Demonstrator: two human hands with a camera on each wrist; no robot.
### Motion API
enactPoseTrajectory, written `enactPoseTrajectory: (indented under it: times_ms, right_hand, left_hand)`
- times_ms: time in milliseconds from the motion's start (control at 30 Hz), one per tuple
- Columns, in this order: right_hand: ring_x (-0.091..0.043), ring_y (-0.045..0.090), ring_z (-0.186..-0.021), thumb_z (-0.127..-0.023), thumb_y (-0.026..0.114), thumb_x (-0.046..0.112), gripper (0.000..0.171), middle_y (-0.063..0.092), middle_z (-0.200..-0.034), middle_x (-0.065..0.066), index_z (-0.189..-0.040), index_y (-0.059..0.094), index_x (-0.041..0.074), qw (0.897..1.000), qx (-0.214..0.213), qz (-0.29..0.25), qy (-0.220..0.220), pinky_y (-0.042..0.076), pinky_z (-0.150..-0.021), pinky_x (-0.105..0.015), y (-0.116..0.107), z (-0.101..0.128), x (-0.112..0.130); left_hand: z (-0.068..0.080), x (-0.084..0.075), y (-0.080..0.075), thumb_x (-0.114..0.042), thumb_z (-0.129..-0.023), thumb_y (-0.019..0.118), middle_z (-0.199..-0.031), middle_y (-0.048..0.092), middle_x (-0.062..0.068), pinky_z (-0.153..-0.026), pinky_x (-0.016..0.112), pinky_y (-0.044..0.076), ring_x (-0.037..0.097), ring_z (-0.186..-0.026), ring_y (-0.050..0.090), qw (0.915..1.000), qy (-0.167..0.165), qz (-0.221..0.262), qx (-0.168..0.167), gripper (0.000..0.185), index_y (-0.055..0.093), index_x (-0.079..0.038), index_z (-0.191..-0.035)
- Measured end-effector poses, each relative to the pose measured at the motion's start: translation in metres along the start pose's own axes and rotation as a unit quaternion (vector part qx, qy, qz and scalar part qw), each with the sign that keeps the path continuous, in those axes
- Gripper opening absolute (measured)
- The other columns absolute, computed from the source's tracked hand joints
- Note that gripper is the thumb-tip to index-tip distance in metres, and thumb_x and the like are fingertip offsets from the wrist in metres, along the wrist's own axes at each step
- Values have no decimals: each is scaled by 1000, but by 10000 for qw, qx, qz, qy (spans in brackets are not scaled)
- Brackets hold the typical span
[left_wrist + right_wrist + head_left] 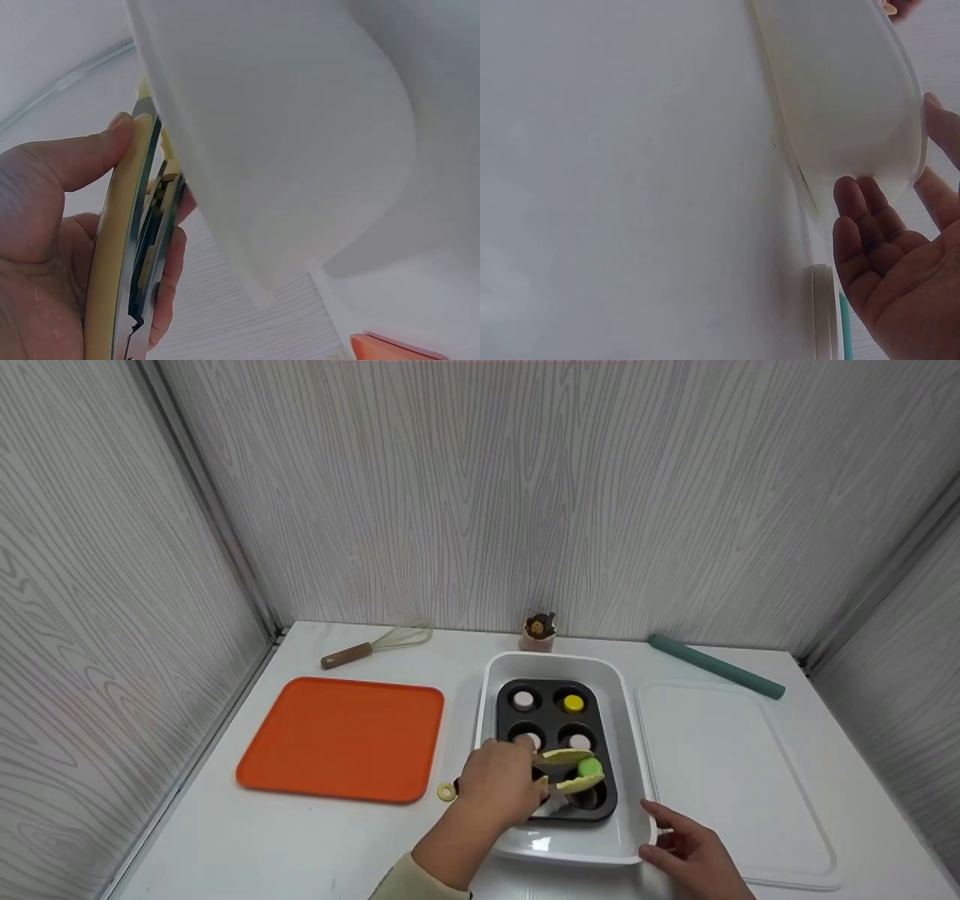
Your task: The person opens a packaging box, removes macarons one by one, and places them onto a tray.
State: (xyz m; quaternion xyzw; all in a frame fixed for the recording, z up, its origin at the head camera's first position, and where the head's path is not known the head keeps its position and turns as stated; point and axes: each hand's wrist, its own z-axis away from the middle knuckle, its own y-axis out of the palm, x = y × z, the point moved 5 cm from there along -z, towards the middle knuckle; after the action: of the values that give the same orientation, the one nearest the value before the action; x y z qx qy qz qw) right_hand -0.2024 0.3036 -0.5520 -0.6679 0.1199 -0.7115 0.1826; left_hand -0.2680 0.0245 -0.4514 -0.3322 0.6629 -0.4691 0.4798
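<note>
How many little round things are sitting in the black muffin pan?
5 show in the muffin pan: pale back left, yellow back right, pale middle left, pale middle right, green between the tongs. The left hand may hide another.

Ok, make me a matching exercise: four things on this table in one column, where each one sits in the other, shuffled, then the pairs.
Things:
1. whisk
2. green rolling pin
3. muffin tin
4. orange tray

Places:
A. inside the white dish
B. far right, near the back wall
C. left of the white dish, flat on the table
D. far left, near the back wall

Pairs: 1-D, 2-B, 3-A, 4-C
</note>
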Motion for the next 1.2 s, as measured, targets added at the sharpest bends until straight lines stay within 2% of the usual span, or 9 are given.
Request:
enactPoseTrajectory:
  times_ms: [200,400,633,933,1200]
  right_hand:
    - [-16,66,-87,-93,83,14,68,60,-116,-18,-151,53,-4,10000,-26,76,-18,56,-76,-27,-1,-1,-1]
    - [-15,66,-87,-93,83,13,67,60,-117,-18,-150,54,-5,9999,-56,21,-130,57,-77,-27,-2,0,0]
    - [-15,66,-86,-92,83,13,68,59,-117,-17,-150,53,-5,9999,-72,1,-130,57,-77,-27,-1,0,-1]
    - [-14,67,-87,-93,82,10,66,59,-117,-18,-150,53,-8,9993,-67,-105,-339,57,-77,-27,-1,1,0]
    - [-18,70,-91,-93,82,13,69,61,-124,-22,-152,51,-6,9997,5,-215,-73,57,-79,-28,1,0,-2]
  left_hand:
    - [6,2,-15,-34,-85,87,-86,67,7,-69,44,53,27,-82,65,9975,-175,668,-146,36,65,-14,-104]
    - [10,7,-26,-35,-88,83,-85,68,6,-66,43,51,26,-79,65,9961,-252,782,-332,33,65,-14,-105]
    - [11,21,-39,-36,-91,83,-85,67,5,-64,40,48,23,-77,60,9932,-562,941,-403,36,65,-12,-110]
    - [9,53,-59,-32,-90,84,-84,65,3,-62,39,49,22,-72,60,9885,-885,975,-739,37,64,-9,-111]
    - [2,92,-67,-33,-93,81,-91,68,5,-64,40,51,24,-76,62,9799,-1474,965,-931,37,65,-10,-117]
